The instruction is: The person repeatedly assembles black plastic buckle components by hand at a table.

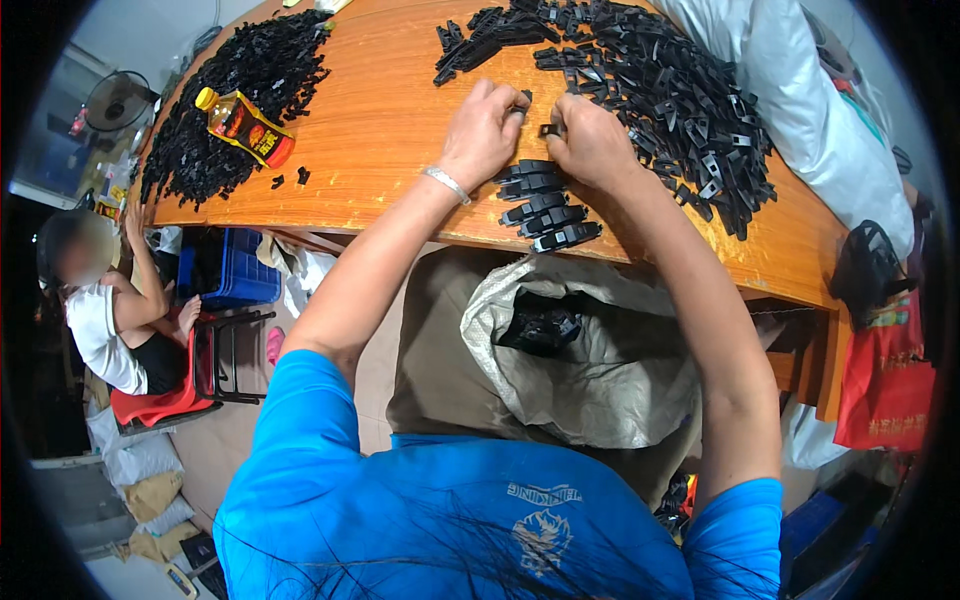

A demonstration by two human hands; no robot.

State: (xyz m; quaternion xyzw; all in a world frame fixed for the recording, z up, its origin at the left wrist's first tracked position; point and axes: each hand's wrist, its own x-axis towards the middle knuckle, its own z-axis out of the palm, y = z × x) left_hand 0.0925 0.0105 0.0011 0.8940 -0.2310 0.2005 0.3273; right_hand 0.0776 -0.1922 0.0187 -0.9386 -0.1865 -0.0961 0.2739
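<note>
Over the wooden table (390, 120) both my hands work close together. My left hand (484, 130), with a bracelet at its wrist, is closed with its fingertips pinching a small black plastic piece (525, 97). A black plastic part (548, 130) sticks out from the closed fingers of my right hand (592, 142). Just nearer to me, a short row of long black plastic parts (546, 208) lies side by side by the table's front edge. To the right spreads a large heap of similar long black parts (690, 110).
At the left lies a heap of small black pieces (270, 65) with a yellow-capped drink bottle (245, 125) on it. An open woven sack (620, 410) with black parts inside sits below the edge. White bags (780, 90) border the right. A person (115, 310) sits at far left.
</note>
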